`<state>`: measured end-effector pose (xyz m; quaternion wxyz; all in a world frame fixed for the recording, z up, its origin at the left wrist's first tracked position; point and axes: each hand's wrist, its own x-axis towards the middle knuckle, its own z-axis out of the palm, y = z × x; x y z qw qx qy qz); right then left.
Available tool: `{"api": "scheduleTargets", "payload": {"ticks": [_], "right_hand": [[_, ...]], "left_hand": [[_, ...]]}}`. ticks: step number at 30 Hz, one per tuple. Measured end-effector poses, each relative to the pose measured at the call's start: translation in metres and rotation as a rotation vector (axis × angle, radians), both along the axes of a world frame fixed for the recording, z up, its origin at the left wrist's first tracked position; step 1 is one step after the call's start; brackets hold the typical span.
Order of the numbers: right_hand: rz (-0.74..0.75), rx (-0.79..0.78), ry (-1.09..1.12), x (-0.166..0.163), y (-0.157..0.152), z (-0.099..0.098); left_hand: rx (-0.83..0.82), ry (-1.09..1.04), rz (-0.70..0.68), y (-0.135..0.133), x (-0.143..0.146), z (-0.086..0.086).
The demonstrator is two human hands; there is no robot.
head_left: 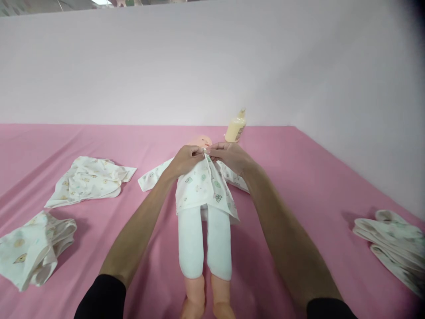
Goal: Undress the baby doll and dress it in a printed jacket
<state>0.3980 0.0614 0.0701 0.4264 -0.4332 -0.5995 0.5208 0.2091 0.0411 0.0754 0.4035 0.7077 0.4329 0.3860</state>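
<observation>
A baby doll lies on its back on the pink sheet, feet toward me, wearing white leggings and a printed white shirt. My left hand and my right hand meet at the doll's neck. Both pinch the shirt's collar edges together just below the chin. The fingers of each hand are closed on the cloth. The doll's head is partly hidden behind my hands.
A pale yellow bottle stands behind the doll's head near the white wall. Printed baby garments lie at the left and lower left. Folded cloths sit at the right edge.
</observation>
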Motion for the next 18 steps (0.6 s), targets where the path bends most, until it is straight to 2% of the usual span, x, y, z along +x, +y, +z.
{"api": "scheduleTargets", "payload": {"ticks": [6,11,18], "right_hand": [[-0.036,0.169,-0.197,-0.004,-0.009,0.006],[-0.107,0.42,-0.432,-0.009,-0.012,0.008],[-0.197,0.827,-0.621,-0.018,-0.004,-0.002]], "left_hand": [[-0.135,-0.071,-0.078,-0.005,-0.008,0.007],[-0.206,-0.108,-0.052,-0.004,-0.011,0.009],[-0.245,-0.277,-0.056,0.007,-0.01,0.001]]}}
